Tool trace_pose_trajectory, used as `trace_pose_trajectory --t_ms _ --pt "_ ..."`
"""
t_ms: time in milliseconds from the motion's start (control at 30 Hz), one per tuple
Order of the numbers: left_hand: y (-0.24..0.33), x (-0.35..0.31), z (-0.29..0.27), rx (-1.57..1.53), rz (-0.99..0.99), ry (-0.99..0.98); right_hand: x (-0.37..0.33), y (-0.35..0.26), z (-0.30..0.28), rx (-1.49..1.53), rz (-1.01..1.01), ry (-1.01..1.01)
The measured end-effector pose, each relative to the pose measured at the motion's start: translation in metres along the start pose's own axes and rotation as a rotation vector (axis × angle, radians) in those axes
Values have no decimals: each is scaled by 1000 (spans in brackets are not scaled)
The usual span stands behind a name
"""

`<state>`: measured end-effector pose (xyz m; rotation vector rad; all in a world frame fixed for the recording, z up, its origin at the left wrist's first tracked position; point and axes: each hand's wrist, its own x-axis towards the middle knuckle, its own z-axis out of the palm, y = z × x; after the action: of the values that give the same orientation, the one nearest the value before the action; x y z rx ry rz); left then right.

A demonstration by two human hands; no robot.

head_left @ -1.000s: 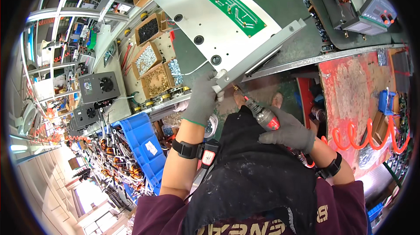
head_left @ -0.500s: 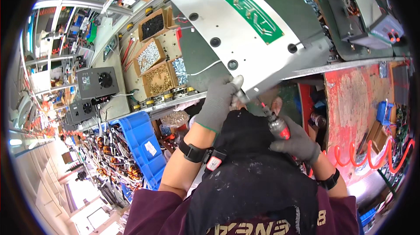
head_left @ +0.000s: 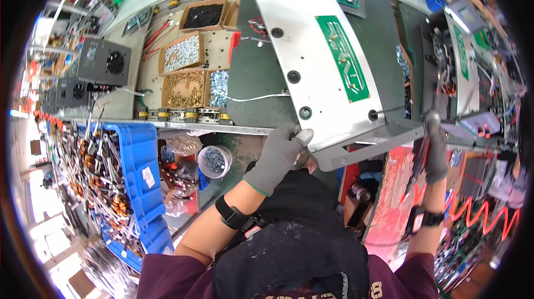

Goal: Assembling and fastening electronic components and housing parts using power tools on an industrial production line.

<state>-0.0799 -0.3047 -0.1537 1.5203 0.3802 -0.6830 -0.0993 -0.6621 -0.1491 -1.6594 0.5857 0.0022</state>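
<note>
My left hand (head_left: pixel 281 151), in a grey glove, is closed on the near left corner of a white metal panel (head_left: pixel 334 110). A green circuit board (head_left: pixel 343 57) and several black round grommets are on this panel. A grey bent flange (head_left: pixel 367 146) with a long slot runs along its near edge. My right hand (head_left: pixel 436 151), also gloved, is up at the flange's right end, its fingertips close to the corner. Beside that palm a dark, slim power screwdriver (head_left: pixel 416 166) hangs downward, partly hidden by the hand.
Cardboard boxes of silver screws (head_left: pixel 182 53), brass parts (head_left: pixel 185 89) and black screws (head_left: pixel 204 15) stand left on the bench. A blue crate (head_left: pixel 146 188) of cable parts is at lower left, near a white bucket (head_left: pixel 214 161). A red coiled hose (head_left: pixel 484 218) hangs at right.
My right hand has moved from in front of my body up and right to the flange's right end, with the screwdriver. The panel has turned, and its flange now faces me. My left hand keeps its corner.
</note>
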Motion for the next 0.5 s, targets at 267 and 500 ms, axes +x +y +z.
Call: trace_pose_trajectory --t_ms 267,500 --pt "-14 2 3 6 21 97 102 -55 118 -109 233 -466" --pt "-20 1 -4 80 146 233 89 -78 130 98 196 -451"
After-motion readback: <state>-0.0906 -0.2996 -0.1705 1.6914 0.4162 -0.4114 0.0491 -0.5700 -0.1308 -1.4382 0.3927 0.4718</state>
